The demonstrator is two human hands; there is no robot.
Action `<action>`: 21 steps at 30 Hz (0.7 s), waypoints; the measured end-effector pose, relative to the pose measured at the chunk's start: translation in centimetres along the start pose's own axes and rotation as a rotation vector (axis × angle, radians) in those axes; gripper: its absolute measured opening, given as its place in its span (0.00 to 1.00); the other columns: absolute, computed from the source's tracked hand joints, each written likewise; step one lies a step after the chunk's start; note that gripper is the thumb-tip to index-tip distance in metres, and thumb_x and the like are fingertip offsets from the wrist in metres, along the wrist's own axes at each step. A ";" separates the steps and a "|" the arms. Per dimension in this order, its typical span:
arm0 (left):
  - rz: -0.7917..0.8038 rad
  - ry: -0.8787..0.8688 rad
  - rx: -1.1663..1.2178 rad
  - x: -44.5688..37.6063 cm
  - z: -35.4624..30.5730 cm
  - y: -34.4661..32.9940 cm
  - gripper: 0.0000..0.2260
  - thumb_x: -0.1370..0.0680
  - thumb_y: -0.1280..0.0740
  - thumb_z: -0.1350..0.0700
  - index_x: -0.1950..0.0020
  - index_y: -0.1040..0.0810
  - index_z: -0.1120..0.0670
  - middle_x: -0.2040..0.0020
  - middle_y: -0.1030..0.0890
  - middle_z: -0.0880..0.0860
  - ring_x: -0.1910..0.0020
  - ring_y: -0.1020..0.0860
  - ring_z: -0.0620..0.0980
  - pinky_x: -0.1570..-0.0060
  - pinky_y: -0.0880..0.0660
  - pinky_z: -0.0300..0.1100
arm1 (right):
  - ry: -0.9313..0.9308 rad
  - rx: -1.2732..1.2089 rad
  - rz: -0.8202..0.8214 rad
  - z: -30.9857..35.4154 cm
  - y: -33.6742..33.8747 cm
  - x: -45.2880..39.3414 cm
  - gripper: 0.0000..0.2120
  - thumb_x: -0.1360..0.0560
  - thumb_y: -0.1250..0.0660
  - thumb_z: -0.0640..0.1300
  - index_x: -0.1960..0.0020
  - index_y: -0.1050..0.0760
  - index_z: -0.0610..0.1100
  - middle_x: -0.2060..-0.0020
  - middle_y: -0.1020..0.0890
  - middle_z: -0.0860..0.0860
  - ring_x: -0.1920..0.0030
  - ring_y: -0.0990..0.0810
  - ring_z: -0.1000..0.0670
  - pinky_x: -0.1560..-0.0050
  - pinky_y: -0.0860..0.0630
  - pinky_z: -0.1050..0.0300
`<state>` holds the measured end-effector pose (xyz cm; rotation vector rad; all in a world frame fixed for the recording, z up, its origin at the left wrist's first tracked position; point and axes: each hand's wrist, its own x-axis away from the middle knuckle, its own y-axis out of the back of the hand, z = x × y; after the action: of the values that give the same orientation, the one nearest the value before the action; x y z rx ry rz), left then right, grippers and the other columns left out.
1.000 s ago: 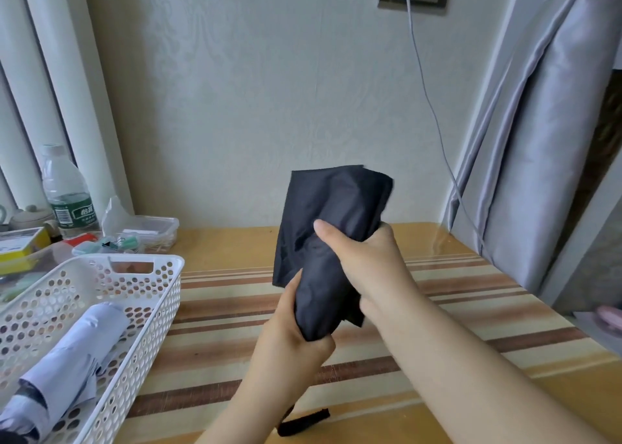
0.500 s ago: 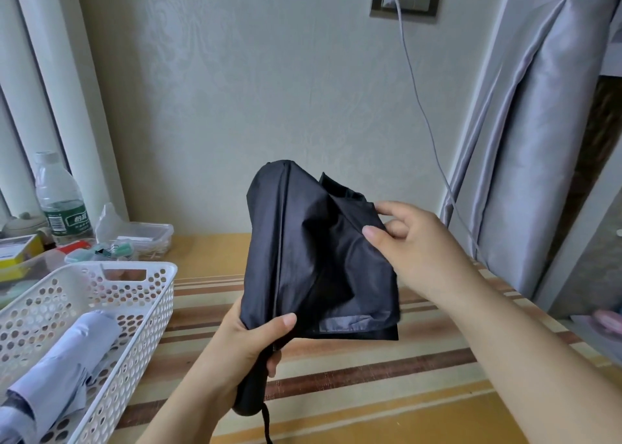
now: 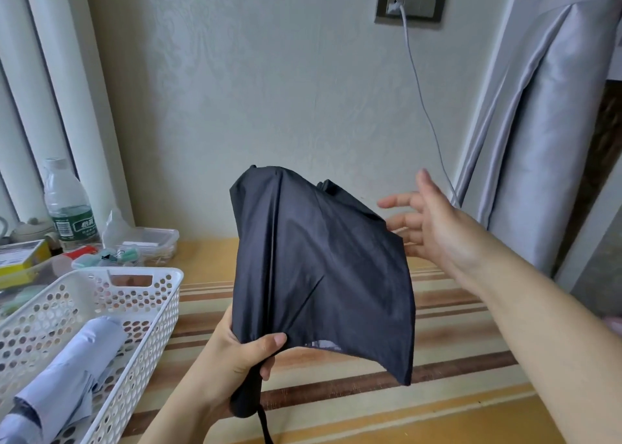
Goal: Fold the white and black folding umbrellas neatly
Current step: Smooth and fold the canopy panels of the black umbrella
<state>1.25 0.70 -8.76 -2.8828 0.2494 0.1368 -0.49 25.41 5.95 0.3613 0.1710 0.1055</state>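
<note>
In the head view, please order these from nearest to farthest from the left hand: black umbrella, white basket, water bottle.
1. black umbrella, held by the left hand.
2. white basket, just to its left.
3. water bottle, far left by the wall.

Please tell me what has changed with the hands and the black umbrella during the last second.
The right hand let go of the black umbrella and now hovers open beside its right edge. The canopy loosened and spread out. The left hand still grips it near the handle, and the white umbrella still lies in the basket.
</note>
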 end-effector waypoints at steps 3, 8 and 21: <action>0.047 -0.042 -0.018 0.1 0.0 0.0 0.30 0.45 0.22 0.56 0.48 0.31 0.58 0.76 0.30 0.55 0.78 0.33 0.50 0.75 0.33 0.38 | -0.035 0.087 0.105 2.1 -0.6 -0.9 0.28 0.23 0.51 0.64 0.49 0.21 0.46 0.53 0.16 0.45 0.54 0.20 0.47 0.51 0.25 0.55; 0.107 -0.015 -0.113 0.3 0.2 0.0 0.36 0.47 0.19 0.59 0.42 0.29 0.60 0.70 0.22 0.54 0.75 0.28 0.49 0.75 0.30 0.40 | 0.104 0.185 0.160 5.0 -2.6 -1.8 0.08 0.22 0.36 0.46 0.56 0.20 0.47 0.63 0.17 0.52 0.63 0.21 0.54 0.58 0.26 0.61; 0.078 0.049 -0.080 0.3 0.7 -1.1 0.30 0.39 0.32 0.68 0.39 0.32 0.52 0.75 0.28 0.58 0.77 0.30 0.52 0.74 0.30 0.40 | 0.407 0.296 -0.041 3.2 -2.7 -1.8 0.05 0.27 0.30 0.44 0.53 0.23 0.53 0.52 0.19 0.57 0.51 0.21 0.60 0.42 0.26 0.63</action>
<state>1.66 1.84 -9.18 -2.9592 0.3733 0.0919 -1.42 21.61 8.21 0.6299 0.6003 0.1127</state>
